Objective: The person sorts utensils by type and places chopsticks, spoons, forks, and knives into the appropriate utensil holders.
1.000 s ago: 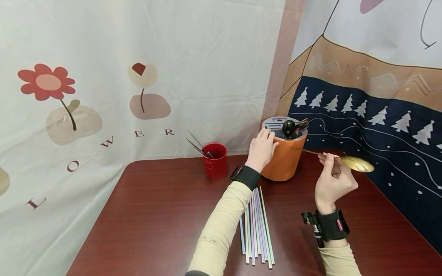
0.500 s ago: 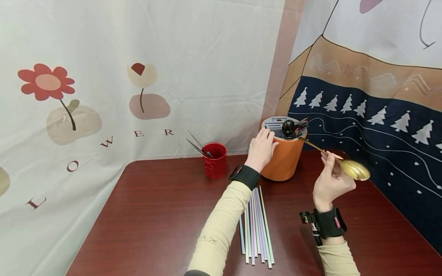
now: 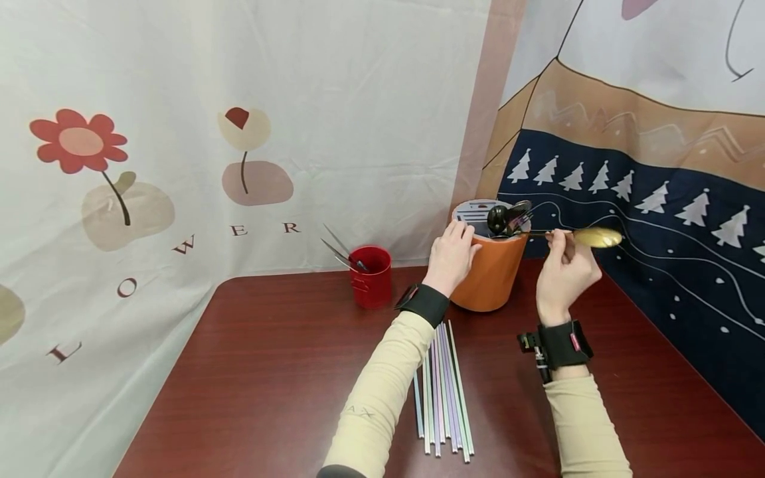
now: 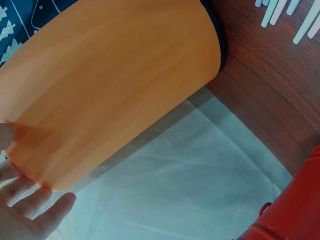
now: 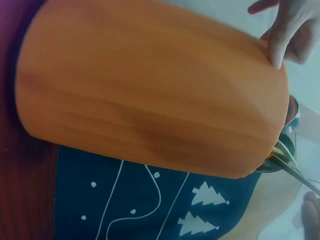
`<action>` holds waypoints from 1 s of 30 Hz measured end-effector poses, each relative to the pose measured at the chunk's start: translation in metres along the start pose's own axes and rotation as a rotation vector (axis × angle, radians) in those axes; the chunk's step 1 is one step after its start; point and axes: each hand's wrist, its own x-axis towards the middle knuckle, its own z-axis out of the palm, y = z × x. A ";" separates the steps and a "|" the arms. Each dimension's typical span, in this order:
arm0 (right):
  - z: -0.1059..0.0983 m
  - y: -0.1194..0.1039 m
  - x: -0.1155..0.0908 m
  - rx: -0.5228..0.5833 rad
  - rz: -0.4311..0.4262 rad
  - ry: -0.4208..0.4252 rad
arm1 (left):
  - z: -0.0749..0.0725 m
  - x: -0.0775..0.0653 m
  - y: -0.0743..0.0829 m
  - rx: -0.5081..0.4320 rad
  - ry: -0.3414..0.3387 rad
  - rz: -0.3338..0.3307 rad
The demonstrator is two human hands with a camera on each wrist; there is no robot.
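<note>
Pale yellow left sleeve (image 3: pixel 373 388) with faint grey letters (image 3: pixel 360 411); matching right sleeve (image 3: pixel 587 425). Broad black left wristband (image 3: pixel 425 305); black right wristband (image 3: pixel 563 345) carrying a pink tag (image 3: pixel 575 342) and small black device (image 3: pixel 528 342).

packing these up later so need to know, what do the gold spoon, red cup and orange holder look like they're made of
Gold spoon: likely polished metal, judging by its bright highlights.
Red cup: perhaps painted metal, from its even, shiny red, though plastic is possible.
Orange holder: probably plastic, smooth with a soft sheen, but faint lengthwise streaks leave coated wood open.
</note>
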 end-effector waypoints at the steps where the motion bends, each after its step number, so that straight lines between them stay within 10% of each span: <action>1: 0.003 0.001 0.003 -0.022 -0.006 -0.023 | 0.000 0.000 0.000 -0.001 0.005 0.001; 13: 0.019 0.023 0.014 -0.344 -0.061 -0.405 | 0.000 -0.002 0.003 -0.015 0.023 0.006; 30: 0.018 0.038 0.012 -0.319 -0.074 -0.459 | 0.002 -0.003 0.005 0.006 0.061 -0.020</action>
